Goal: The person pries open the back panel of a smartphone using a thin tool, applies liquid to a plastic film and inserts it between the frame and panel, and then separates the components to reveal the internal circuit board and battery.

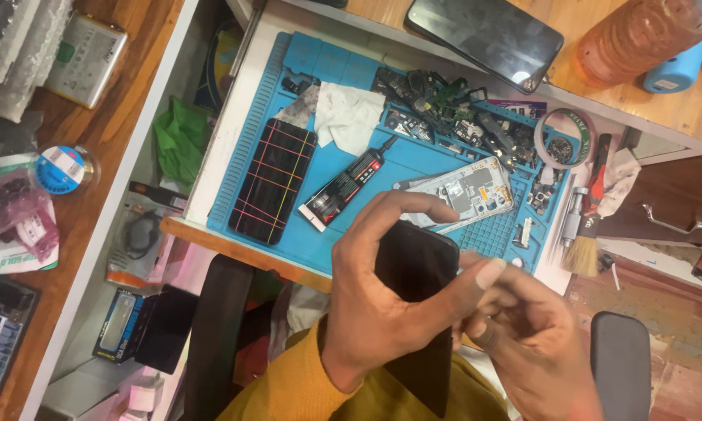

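Centrally, a flat black phone screen (418, 269) with rounded corners is gripped by the left hand (382, 304), thumb and fingers curled around its edges. Its lower edge is pinched by the right hand (522, 331), fingers bent. Beyond it, on a ribbed blue rubber mat (413, 160), a glue tube (343, 183), a bare metal phone frame (464, 191) and a crumpled white cloth (347, 117) are laid.

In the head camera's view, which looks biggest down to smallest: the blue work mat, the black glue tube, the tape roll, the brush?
1. blue work mat
2. black glue tube
3. brush and tape roll: different shapes, too alike to rank.
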